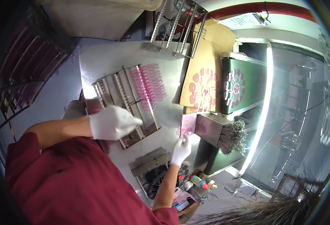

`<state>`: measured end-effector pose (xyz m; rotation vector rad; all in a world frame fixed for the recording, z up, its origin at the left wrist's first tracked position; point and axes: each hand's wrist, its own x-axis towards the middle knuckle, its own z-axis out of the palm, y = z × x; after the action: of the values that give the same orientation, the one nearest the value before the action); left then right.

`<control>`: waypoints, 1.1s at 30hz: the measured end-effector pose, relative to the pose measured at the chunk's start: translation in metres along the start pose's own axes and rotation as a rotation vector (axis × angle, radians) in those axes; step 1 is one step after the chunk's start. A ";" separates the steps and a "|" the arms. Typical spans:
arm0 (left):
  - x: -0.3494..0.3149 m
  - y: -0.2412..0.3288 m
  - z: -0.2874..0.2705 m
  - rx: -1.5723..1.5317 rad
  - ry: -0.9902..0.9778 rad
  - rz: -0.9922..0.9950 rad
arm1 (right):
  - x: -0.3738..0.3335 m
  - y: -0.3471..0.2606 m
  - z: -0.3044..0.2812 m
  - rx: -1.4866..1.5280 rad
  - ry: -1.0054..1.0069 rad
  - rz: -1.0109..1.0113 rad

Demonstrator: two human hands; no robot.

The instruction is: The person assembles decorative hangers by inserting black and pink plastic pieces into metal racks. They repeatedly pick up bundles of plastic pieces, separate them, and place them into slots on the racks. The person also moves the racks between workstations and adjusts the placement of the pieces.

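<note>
My left hand [114, 122], in a white glove, is over the near side of a metal rack [126, 98] with notched bars. Its fingers look curled together, with one reaching toward the rack's right side; whether anything is in them is hidden. A row of translucent pink lens-shaped pieces [149, 84] is set along the rack's far right bar. My right hand [181, 150], also gloved in white, pinches a pink lens piece [186, 132] beside a pink rectangular card [188, 122]. Both are at the left end of a metal box [210, 129].
A bundle of thin metal strips [232, 137] sticks out of the box. Rings of pink pieces lie on cardboard [189, 88] and a green conveyor belt [247, 84], beside a bright tube light [264, 108]. Another rack [178, 28] stands at the back; a dark-filled tray [150, 168] and bottle [198, 182] are nearer.
</note>
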<state>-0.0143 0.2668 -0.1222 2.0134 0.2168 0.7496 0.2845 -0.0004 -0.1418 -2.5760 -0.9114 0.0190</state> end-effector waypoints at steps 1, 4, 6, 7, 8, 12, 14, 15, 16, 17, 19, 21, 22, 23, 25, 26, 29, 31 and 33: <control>0.010 -0.007 -0.018 0.032 0.004 -0.111 | 0.046 0.004 0.015 -0.045 -0.007 -0.007; 0.018 -0.027 -0.059 0.116 0.119 -0.410 | 0.191 0.029 0.054 -0.177 -0.022 -0.076; 0.008 -0.039 -0.075 -0.016 0.317 -0.654 | 0.266 0.047 0.077 -0.265 -0.010 0.112; 0.001 -0.047 -0.081 0.000 0.398 -0.693 | 0.289 0.052 0.083 -0.320 -0.087 0.087; -0.007 -0.056 -0.087 0.012 0.473 -0.801 | 0.303 0.053 0.085 -0.413 -0.174 0.133; -0.028 -0.101 -0.092 -0.091 0.790 -0.971 | 0.271 0.017 0.096 -0.303 -0.025 -0.151; -0.032 -0.123 -0.090 -0.143 0.859 -0.980 | 0.233 -0.009 0.082 -0.103 0.071 -0.077; -0.032 -0.132 -0.089 -0.179 0.835 -0.892 | 0.227 -0.019 0.068 -0.122 0.100 -0.116; -0.031 -0.141 -0.088 -0.209 0.827 -0.859 | 0.230 -0.027 0.057 -0.036 0.145 -0.109; -0.030 -0.147 -0.086 -0.201 0.834 -0.874 | 0.243 -0.029 0.045 -0.096 0.190 -0.118; -0.027 -0.157 -0.083 -0.248 0.835 -0.872 | 0.294 -0.018 0.025 -0.201 0.315 -0.102; -0.027 -0.160 -0.081 -0.260 0.826 -0.900 | 0.362 0.010 0.018 -0.162 0.395 0.062; -0.028 -0.159 -0.080 -0.246 0.817 -0.921 | 0.396 0.028 0.017 -0.056 0.387 0.155; -0.030 -0.158 -0.080 -0.245 0.811 -0.930 | 0.423 0.047 0.015 -0.141 0.383 0.241; -0.035 -0.153 -0.083 -0.179 0.805 -0.944 | 0.468 0.083 0.023 -0.210 0.377 0.339; -0.039 -0.150 -0.084 -0.151 0.807 -0.945 | 0.484 0.099 0.028 -0.207 0.384 0.399; -0.048 -0.142 -0.090 -0.080 0.862 -0.995 | 0.505 0.136 0.050 -0.036 0.370 0.609; -0.050 -0.139 -0.092 -0.049 0.888 -1.032 | 0.506 0.156 0.058 0.046 0.268 0.576; -0.047 -0.138 -0.091 -0.105 0.879 -1.030 | 0.507 0.169 0.062 0.204 0.215 0.591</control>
<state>-0.0859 0.3863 -0.2226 1.0809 1.5304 0.8448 0.7758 0.2106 -0.2020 -2.4962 -0.0494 0.0011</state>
